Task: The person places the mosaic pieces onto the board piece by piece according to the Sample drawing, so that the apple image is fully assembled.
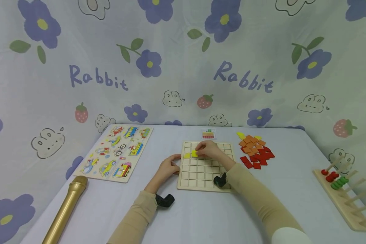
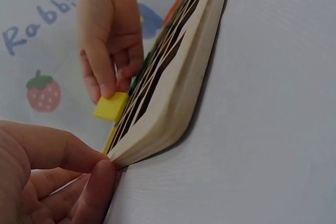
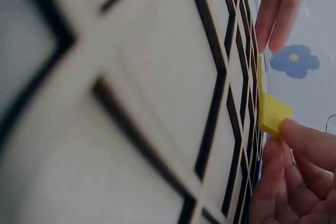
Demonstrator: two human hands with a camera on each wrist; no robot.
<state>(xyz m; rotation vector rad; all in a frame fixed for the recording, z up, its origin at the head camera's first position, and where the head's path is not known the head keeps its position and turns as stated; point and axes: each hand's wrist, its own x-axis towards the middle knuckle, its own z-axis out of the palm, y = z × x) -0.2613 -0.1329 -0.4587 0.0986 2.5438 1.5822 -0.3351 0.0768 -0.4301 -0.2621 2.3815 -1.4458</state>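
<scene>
A square wooden grid board (image 1: 198, 190) lies flat on the white-covered table. Between thumb and fingertips, my right hand (image 1: 209, 150) pinches a yellow square tile (image 1: 194, 154) over the board's upper left part; in the right wrist view that tile (image 3: 274, 113) is tilted against the grid. Left of it, another yellow tile (image 1: 186, 155) sits in a grid cell. My left hand (image 1: 166, 168) holds the board's left edge, thumb and forefinger meeting at the wood in the left wrist view. Just behind the board is a small picture card (image 1: 208, 134).
Right of the board, loose red tiles (image 1: 263, 155), orange tiles (image 1: 251, 144) and yellow tiles (image 1: 241, 135) lie heaped. A vehicle puzzle board (image 1: 109, 173) and a gold microphone (image 1: 65, 206) are on the left. A wooden peg stand (image 1: 338, 203) with beads occupies the right edge.
</scene>
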